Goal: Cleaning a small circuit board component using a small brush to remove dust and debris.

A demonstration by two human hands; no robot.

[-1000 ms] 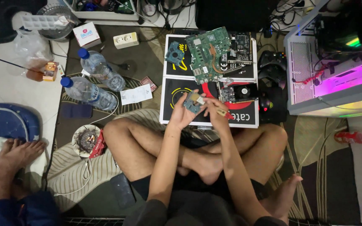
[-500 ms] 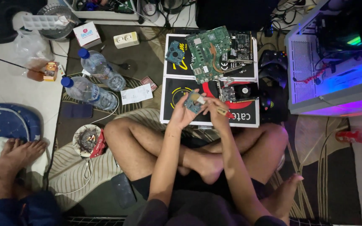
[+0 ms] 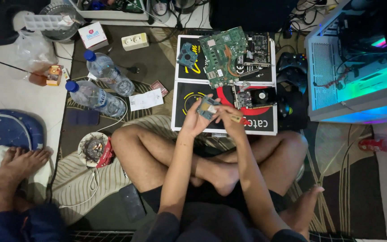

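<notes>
The left hand pinches a small board in a closed grip, the right hand, at its 4 o'clock, clasps a tool, above the mat.

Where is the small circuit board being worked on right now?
Head view, centre: the small circuit board is held up in the left hand, with the right hand beside it, above the black mat.
</notes>
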